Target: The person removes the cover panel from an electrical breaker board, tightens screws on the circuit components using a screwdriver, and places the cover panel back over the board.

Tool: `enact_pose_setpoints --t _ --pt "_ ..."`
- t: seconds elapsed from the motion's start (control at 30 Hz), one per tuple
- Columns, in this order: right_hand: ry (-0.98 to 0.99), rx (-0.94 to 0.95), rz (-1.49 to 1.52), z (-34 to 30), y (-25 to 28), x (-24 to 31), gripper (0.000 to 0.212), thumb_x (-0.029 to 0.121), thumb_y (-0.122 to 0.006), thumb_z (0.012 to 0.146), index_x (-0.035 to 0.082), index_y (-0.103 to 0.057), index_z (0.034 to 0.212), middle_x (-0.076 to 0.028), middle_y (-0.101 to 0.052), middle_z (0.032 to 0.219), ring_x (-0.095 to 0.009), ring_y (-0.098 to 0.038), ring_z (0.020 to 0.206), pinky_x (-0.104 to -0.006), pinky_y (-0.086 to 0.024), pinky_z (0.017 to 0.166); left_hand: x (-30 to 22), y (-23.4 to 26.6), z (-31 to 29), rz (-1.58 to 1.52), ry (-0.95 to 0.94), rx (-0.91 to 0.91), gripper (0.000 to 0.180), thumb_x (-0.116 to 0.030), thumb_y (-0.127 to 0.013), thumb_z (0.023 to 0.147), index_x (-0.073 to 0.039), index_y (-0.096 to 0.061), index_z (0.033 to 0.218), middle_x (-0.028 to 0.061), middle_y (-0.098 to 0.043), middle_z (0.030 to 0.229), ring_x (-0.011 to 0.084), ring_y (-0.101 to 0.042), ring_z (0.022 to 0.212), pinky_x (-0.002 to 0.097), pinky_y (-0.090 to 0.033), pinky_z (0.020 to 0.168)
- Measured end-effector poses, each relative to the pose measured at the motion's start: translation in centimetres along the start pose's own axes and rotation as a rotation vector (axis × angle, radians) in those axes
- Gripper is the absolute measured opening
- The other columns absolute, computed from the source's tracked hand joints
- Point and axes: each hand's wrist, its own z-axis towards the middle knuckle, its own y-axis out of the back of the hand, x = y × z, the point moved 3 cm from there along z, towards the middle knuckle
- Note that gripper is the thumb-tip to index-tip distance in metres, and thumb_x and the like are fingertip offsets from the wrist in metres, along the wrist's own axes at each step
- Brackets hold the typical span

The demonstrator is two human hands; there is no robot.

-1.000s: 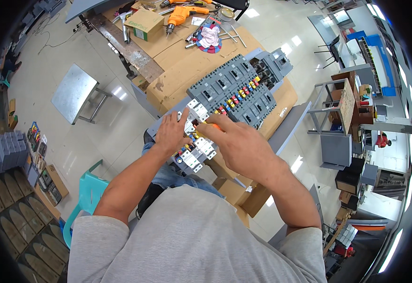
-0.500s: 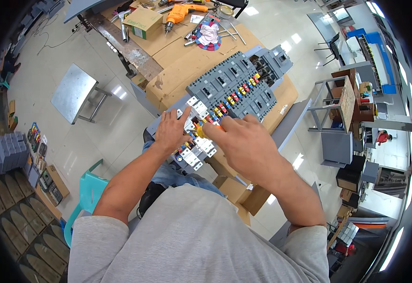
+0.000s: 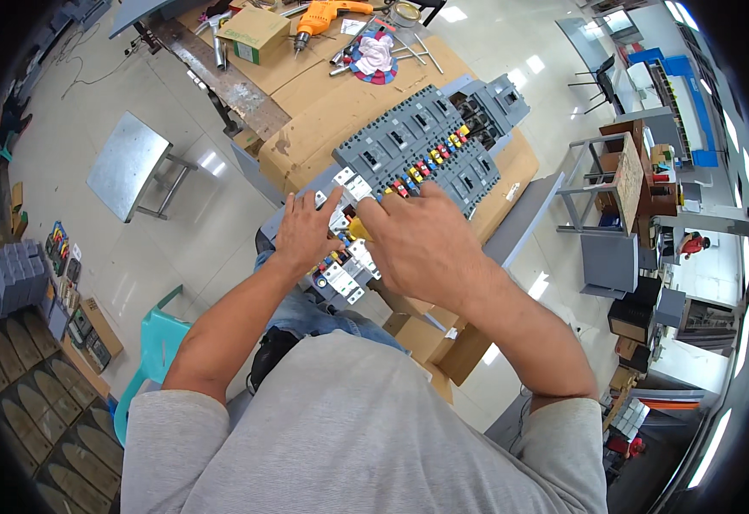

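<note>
Gripped in the right hand: a yellow tool, mostly hidden; left hand at white breakers, its hold unclear

The left forearm slants up and inward from a bent elbow, ending in a left hand turned back upward, its fingers fanned apart and pointing forward, the thumb set well away from the index finger. From an elbow bent out to the side, the right forearm angles forward and leftward to the right hand, whose back faces up and whose fingers curl under in a grip, hiding the thumb. The two hands sit close together ahead of the torso.
</note>
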Motion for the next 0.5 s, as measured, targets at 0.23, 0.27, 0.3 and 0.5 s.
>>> enact_pose_setpoints --t 0.23,0.27,0.3,0.5 --pt "-0.158 0.011 0.111 1.4 -1.0 1.0 0.035 0.033 -0.069 0.095 0.000 -0.060 0.101 -0.011 -0.065 0.057 -0.032 -0.069 0.055 -0.0421 -0.053 0.060 0.4 -0.7 -0.1 0.027 -0.036 -0.058 0.107 -0.040 -0.094 0.070 -0.015 -0.041 0.160 0.0229 -0.060 0.124 0.0394 -0.056 0.127 0.0591 -0.033 0.121" --pt "-0.227 0.006 0.112 1.4 -1.1 0.7 0.038 0.035 -0.070 0.095 0.000 -0.059 0.103 -0.010 -0.065 0.059 -0.030 -0.070 0.058 -0.0408 -0.054 0.060 0.4 -0.7 -0.1 0.025 -0.021 -0.033 0.108 -0.040 -0.094 0.070 -0.015 -0.040 0.160 0.0226 -0.060 0.124 0.0390 -0.056 0.127 0.0592 -0.033 0.121" --pt "-0.297 0.001 0.111 1.3 -1.0 0.3 0.041 0.037 -0.071 0.095 0.000 -0.058 0.105 -0.009 -0.066 0.060 -0.029 -0.071 0.060 -0.0395 -0.055 0.060 0.3 -0.6 -0.2 0.021 -0.007 -0.008 0.108 -0.040 -0.094 0.070 -0.015 -0.039 0.160 0.0223 -0.059 0.124 0.0387 -0.056 0.128 0.0593 -0.032 0.121" --pt "-0.202 -0.049 0.313 -0.3 -0.7 1.0 0.044 0.033 -0.078 0.093 0.005 -0.058 0.120 -0.017 -0.070 0.094 -0.036 -0.073 0.086 -0.0448 -0.058 0.073 -0.2 0.6 -0.3 0.035 0.039 0.079 0.110 -0.041 -0.094 0.071 -0.016 -0.037 0.162 0.0218 -0.059 0.127 0.0382 -0.055 0.130 0.0583 -0.031 0.123"
